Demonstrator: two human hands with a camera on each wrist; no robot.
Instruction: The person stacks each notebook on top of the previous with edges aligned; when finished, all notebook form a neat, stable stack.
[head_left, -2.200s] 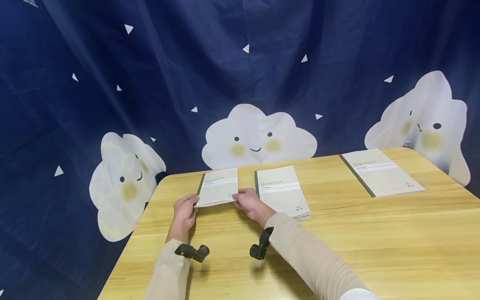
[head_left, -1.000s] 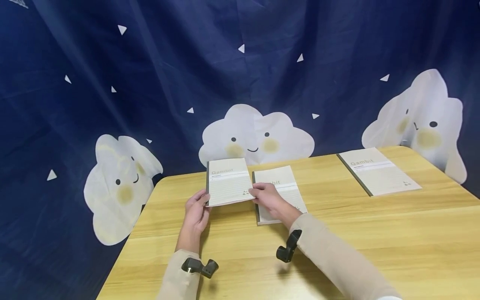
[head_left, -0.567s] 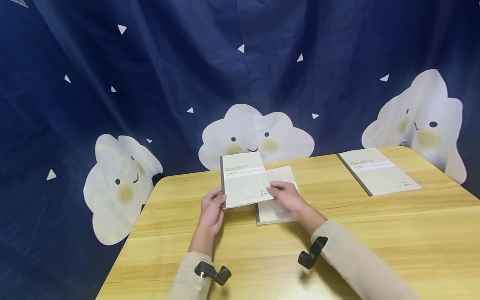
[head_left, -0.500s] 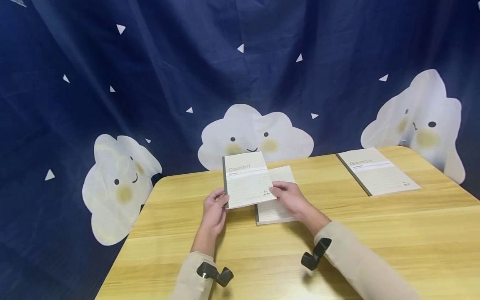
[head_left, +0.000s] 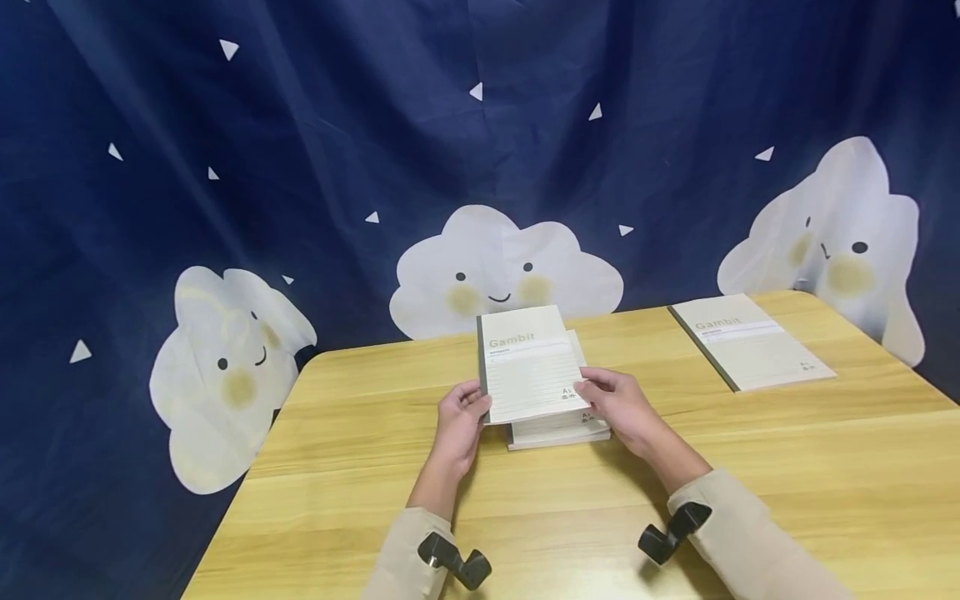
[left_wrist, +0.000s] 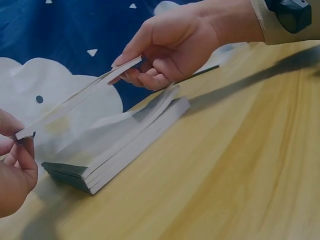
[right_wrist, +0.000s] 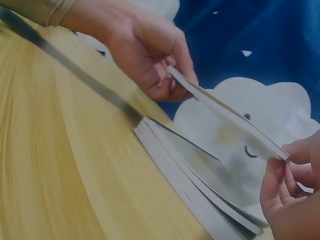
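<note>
hovering just above a stack of notebooks (head_left: 558,433) on the table (head_left: 750,483), a pale lined "gambit" notebook (head_left: 531,377) with a dark spine is pinched by the left hand (head_left: 459,417) and right hand (head_left: 622,404). wrist views show it thin, flat, clear of the stack.

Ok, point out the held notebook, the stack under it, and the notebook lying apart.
held notebook (head_left: 528,367), head view, cover middle
stack (left_wrist: 120,150), left wrist view, page edges
lone notebook (head_left: 750,340), head view, cover middle

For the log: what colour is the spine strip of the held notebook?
Dark grey-green, on a pale beige cover; the held notebook shows it best in the head view.
</note>
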